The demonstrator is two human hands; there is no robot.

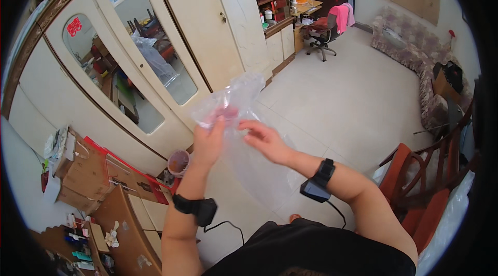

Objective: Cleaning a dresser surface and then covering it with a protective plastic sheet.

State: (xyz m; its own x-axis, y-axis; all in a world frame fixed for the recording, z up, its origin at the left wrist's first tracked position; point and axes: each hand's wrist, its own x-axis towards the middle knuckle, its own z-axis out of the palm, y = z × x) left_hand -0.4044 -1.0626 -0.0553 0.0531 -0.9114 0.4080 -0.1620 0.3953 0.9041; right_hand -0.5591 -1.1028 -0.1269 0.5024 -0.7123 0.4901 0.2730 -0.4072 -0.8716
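A large, clear plastic bag (pixel 259 172) hangs in front of me, its bunched upper part spreading above my hands and its lower part trailing toward the floor. My left hand (pixel 208 143) is closed on the bag's gathered upper part. Through the film there, a pinkish patch shows; I cannot make out whether it is fingers or something else. Just to the right, my right hand (pixel 267 143) has bent, parted fingers that point toward the left hand. It is beside the bag with nothing visible in its grasp. Both wrists wear black straps with small dark boxes.
A cream wardrobe (pixel 205 22) with mirrored doors stands at the left. Below it are a pink bin (pixel 178 162), cardboard boxes (pixel 85 175) and a brown cabinet (pixel 116 224). A red-brown wooden chair (pixel 402 172) is close at the right, an office chair (pixel 324 35) farther back.
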